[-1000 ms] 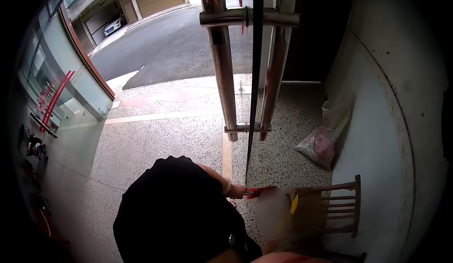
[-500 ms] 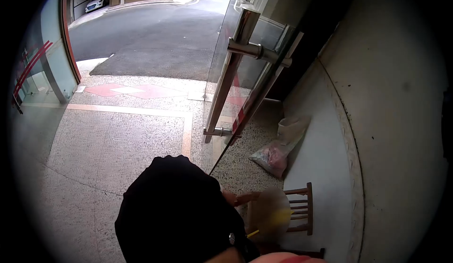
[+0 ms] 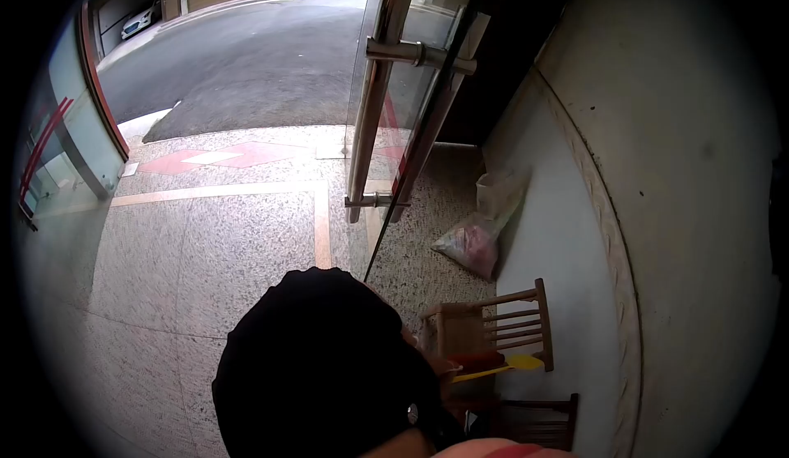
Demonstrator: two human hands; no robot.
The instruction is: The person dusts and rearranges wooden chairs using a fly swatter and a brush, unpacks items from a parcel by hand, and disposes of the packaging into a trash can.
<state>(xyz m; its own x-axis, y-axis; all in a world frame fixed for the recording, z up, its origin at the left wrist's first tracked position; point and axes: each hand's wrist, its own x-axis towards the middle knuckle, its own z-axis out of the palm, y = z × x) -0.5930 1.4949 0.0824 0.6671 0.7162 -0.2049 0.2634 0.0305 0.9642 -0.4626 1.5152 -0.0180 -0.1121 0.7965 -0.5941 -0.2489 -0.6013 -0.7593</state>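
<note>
Neither my left hand nor my right hand can be made out. Close in front of me, a person's black cap-like headwear (image 3: 316, 368) with a small metal buckle fills the lower middle. Beside its right edge shows part of a hand (image 3: 446, 368), which seems to be that person's. A yellow thing with a thin handle and a flat oval end (image 3: 524, 363) extends right from this hand; its kind is unclear. Behind it stands a small wooden chair (image 3: 456, 326). Pink cloth with red stripes (image 3: 509, 450) shows at the bottom edge.
A glass door with a long metal handle (image 3: 374, 113) stands open towards the road (image 3: 246, 72). A tied plastic bag (image 3: 472, 244) lies by the right wall (image 3: 559, 236). Another dark chair (image 3: 551, 417) is at the lower right. A glass panel (image 3: 62, 154) stands at left.
My view has shifted, so the chair and bag sit higher in it. The yellow thing has moved right and now looks sharper. More of the second chair shows.
</note>
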